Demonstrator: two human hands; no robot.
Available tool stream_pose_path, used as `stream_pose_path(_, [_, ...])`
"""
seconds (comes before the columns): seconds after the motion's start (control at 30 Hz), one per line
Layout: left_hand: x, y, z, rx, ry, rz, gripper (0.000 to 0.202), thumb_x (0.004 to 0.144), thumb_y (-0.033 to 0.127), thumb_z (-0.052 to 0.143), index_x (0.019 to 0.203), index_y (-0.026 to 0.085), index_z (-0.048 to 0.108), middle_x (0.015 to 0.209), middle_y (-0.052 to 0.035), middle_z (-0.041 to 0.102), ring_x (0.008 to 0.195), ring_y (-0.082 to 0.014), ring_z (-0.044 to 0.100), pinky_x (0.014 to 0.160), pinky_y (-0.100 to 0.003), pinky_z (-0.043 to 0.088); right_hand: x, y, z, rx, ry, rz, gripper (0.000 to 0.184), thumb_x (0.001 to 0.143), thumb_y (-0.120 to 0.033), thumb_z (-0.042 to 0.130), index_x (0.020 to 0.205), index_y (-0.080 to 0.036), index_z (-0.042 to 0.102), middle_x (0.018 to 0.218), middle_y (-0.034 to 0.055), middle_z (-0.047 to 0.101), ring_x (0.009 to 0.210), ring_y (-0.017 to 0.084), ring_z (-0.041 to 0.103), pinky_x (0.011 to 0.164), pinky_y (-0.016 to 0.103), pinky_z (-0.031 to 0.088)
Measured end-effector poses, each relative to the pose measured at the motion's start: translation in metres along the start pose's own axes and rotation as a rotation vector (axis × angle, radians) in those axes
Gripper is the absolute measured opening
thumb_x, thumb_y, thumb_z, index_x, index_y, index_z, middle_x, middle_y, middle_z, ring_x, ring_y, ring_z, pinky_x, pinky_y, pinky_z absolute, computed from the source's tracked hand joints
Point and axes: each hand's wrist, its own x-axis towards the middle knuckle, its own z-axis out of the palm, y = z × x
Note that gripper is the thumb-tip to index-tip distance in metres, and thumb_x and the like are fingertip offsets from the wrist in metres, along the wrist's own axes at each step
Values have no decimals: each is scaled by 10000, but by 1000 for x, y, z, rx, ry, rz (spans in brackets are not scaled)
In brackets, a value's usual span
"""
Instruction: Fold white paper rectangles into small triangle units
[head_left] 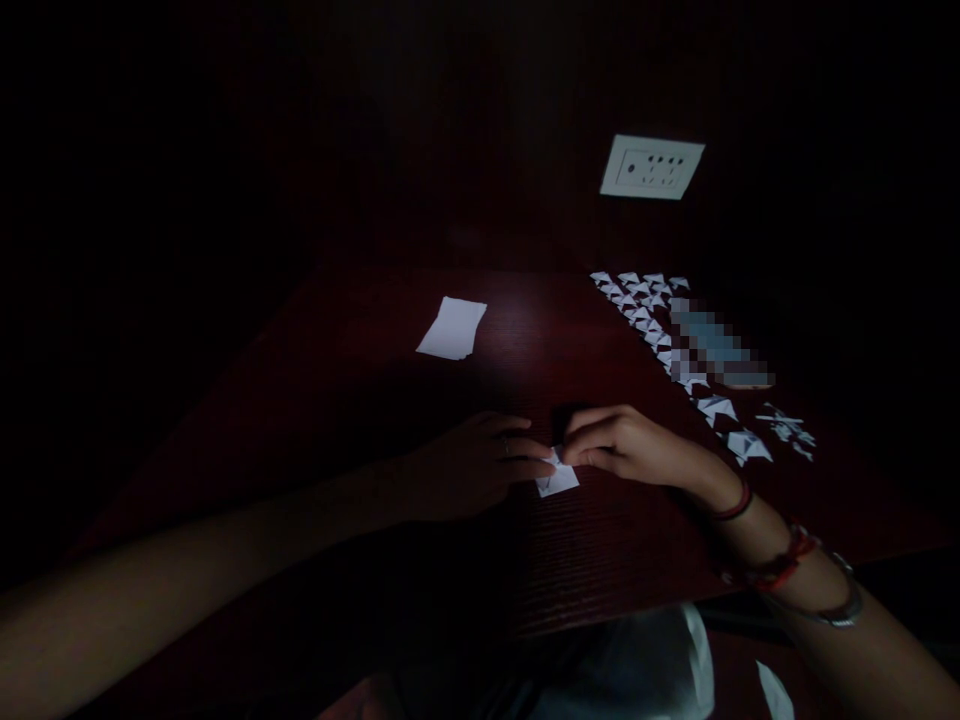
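Note:
A small white piece of paper lies on the dark red table between my hands. My left hand rests flat with its fingers stretched to the right, the fingertips on the paper's left side. At the paper's upper right edge, my right hand has its fingers curled and pressed together. The fingertips partly cover the paper, so its folds are hard to make out. Bracelets circle my right wrist.
A stack of white paper sheets lies farther back. Rows of folded white paper pieces run along the right, beside a blurred, phone-like object and thin paper scraps. A socket panel is on the wall.

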Motion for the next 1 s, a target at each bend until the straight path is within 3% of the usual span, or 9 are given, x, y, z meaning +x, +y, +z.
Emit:
stream_pose_path(0.6, [3, 11, -1, 123, -44, -76, 421, 801, 105, 375, 1195, 254, 373, 1247, 42, 412, 1194, -233, 248, 923, -367, 275, -3, -2, -5, -49, 11, 64, 171, 778, -178, 502, 880, -161, 639, 790, 26, 584, 676, 91, 529, 621, 204, 395])
stream_pose_path(0.8, [4, 11, -1, 134, -51, -69, 420, 801, 115, 383, 1199, 248, 374, 1254, 44, 404, 1191, -227, 250, 939, -363, 256, -5, -3, -4, -54, -31, 36, 218, 798, -196, 488, 972, -183, 618, 825, 28, 582, 709, 93, 529, 658, 200, 389])
stream_pose_path(1.0, [3, 9, 1, 121, -29, -73, 429, 793, 118, 407, 1198, 256, 372, 1244, 38, 414, 1199, -220, 243, 937, -365, 268, -5, -9, -4, -197, -100, 54, 231, 812, -194, 457, 990, -195, 605, 794, 26, 573, 691, 107, 523, 633, 217, 374])
